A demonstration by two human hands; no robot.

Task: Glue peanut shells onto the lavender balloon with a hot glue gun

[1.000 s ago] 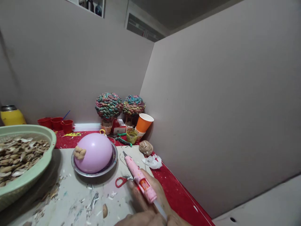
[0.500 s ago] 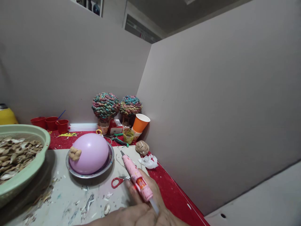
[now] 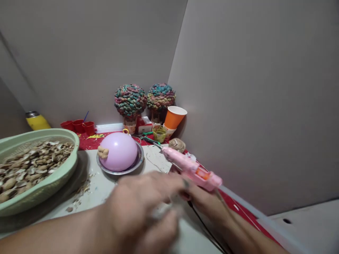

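A pink hot glue gun [image 3: 182,162] with an orange window is held in my right hand [image 3: 202,197], its nozzle pointing up and to the left; the cord hangs below. My left hand [image 3: 143,201] crosses in front at the centre, fingertips close to the gun's handle. It is smeared by motion, so whether it holds anything cannot be made out. Beyond my left hand, a lilac balloon [image 3: 120,151] rests in a metal bowl [image 3: 140,160], with peanut shells [image 3: 102,152] stuck on its left side.
A green basket [image 3: 75,155] of peanut shells stands at the left. Along the back are red cups [image 3: 88,128], a yellow bottle [image 3: 38,121], two shell-covered trees [image 3: 130,100], an orange paper cup [image 3: 174,118] and a twine ball [image 3: 177,144]. Grey panels [image 3: 238,88] enclose the table.
My right hand has raised and turned the glue gun. My left hand has moved up into the centre, in front of it. The view has shifted, so the table things appear higher and further right.
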